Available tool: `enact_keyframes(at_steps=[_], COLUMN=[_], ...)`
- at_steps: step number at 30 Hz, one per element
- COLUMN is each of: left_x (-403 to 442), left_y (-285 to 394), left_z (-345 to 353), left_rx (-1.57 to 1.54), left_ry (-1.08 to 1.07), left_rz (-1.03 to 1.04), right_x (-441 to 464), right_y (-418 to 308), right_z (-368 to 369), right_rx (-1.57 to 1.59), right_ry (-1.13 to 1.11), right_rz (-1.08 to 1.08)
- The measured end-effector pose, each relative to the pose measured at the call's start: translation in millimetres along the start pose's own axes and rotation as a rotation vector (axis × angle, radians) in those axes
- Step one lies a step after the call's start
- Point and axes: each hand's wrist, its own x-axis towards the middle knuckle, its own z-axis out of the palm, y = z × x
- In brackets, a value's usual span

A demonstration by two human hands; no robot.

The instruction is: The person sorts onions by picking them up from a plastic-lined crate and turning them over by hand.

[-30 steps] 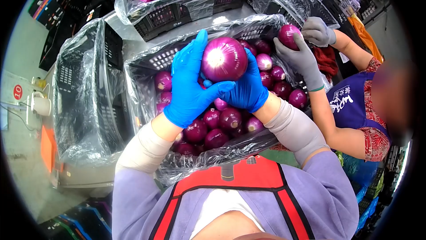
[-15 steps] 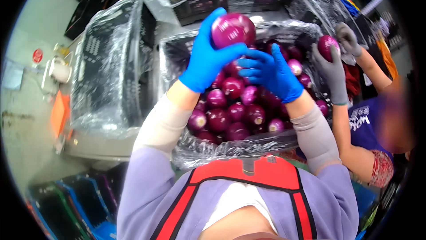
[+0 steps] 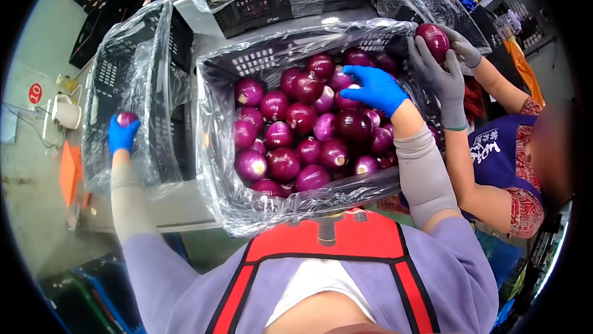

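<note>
In a blue glove, my left hand [image 3: 122, 136] is closed around a red onion [image 3: 127, 118], over the near left part of a black crate lined with clear plastic [image 3: 111, 50]. My right hand [image 3: 377, 90], also blue-gloved, is over the right side of a central plastic-lined crate [image 3: 213, 130]. Its fingers stretch left with a gap from the thumb, and no onion shows in its grasp. Several peeled red onions [image 3: 301, 118] lie heaped beneath and beside it. Whether its fingertips touch them I cannot tell.
At the right, a co-worker's grey-gloved hands [image 3: 448, 80] hold another red onion [image 3: 433, 42] by the central crate's far corner. Behind stands a further black crate [image 3: 296, 0] with onions. An orange object [image 3: 73, 173] is beyond the table's left end.
My left hand has carried the onion from above the central crate to the left crate. My right hand has shifted slightly. The co-worker's hands have come together around their onion.
</note>
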Motion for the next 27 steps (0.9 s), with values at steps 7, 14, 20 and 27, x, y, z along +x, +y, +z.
enact_keyframes(at_steps=[7,14,20,27], left_x=[73,56,45,16], left_y=[-174,-125,-125,22], left_z=[106,88,77,22], left_rx=[0.225,0.543,-0.072,-0.103], left_ry=[-0.679,-0.787,-0.706,0.066], left_rz=[-0.095,-0.1,-0.665,0.287], right_x=[1,-8,-18,-12], right_y=[-5,16,-28,-30], right_z=[33,13,23,19], right_rx=[-0.103,-0.076,-0.479,-0.48], right_ry=[-0.084,-0.386,-0.529,-0.577], right_rz=[-0.078,-0.066,-0.026,0.018])
